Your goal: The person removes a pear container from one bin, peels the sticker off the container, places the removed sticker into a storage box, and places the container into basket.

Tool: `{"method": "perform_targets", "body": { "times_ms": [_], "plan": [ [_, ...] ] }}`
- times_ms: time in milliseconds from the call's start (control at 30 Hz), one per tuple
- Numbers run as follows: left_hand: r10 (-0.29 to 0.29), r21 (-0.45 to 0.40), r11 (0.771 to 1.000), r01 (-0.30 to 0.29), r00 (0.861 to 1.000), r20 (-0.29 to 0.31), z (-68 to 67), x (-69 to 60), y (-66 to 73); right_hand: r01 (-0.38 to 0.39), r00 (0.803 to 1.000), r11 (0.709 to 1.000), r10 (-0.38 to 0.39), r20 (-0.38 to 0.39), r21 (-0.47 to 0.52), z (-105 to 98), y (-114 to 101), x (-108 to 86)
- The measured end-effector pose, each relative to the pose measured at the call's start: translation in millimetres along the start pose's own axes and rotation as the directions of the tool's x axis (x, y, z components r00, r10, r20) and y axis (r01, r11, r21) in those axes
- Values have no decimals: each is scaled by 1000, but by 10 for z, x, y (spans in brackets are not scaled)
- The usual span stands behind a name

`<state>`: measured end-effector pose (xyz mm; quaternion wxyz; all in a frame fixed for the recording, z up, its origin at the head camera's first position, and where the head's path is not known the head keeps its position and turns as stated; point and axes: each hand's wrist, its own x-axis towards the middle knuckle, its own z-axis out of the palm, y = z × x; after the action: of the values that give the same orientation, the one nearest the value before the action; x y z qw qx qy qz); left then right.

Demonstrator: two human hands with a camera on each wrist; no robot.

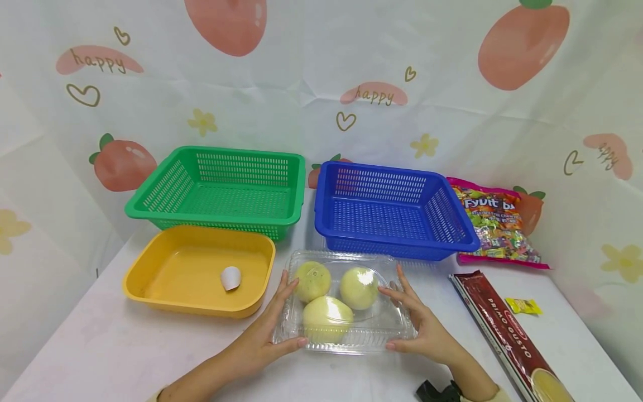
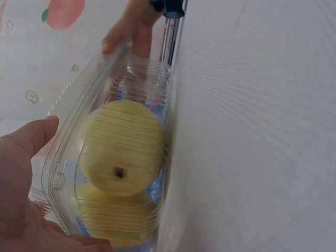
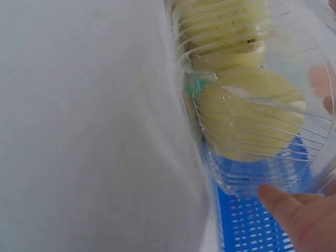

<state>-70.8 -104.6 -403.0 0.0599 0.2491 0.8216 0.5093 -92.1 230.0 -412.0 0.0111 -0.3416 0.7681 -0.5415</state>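
Note:
A clear plastic clamshell container [image 1: 372, 335] lies on the table in front of the blue basket, its lid down. Three round pale-yellow fruits [image 1: 327, 319] show through it; one has a dark spot at its end in the left wrist view. My left hand [image 1: 261, 340] holds the container's left side, thumb at the front corner and fingers along the side. On the opposite side my right hand [image 1: 427, 329] grips it likewise, thumb near the front and fingertips on the lid. In the right wrist view a finger and part of the hand [image 3: 310, 218] show beside the ribbed wall.
Behind stand a green basket [image 1: 291, 220] and a blue basket [image 1: 402, 240]. A yellow tray [image 1: 176, 268] at left holds a small white piece [image 1: 231, 278]. At right are a candy bag [image 1: 494, 223], a long red packet [image 1: 507, 329] and a small yellow wrapped candy [image 1: 523, 306].

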Motion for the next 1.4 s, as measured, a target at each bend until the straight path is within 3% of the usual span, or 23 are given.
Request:
{"method": "perform_targets", "body": {
  "times_ms": [533, 933, 1167, 1400],
  "plan": [
    [36, -11, 999, -37, 999, -26, -3, -27, 26, 26, 999, 1000, -26, -28, 0, 16, -95, 12],
    [27, 9, 1000, -26, 998, -57, -94, -67, 237, 39, 998, 999, -40, -41, -22, -18, -280, 31],
    [129, 23, 992, -128, 984, -120, -183, -118, 385, 145, 989, 989, -145, 4, -16, -63, -445, 83],
    [233, 13, 972, -234, 957, -171, -287, -115, 485, 132, 991, 991, -132, 10, -20, -83, -551, 204]
  ]
}}
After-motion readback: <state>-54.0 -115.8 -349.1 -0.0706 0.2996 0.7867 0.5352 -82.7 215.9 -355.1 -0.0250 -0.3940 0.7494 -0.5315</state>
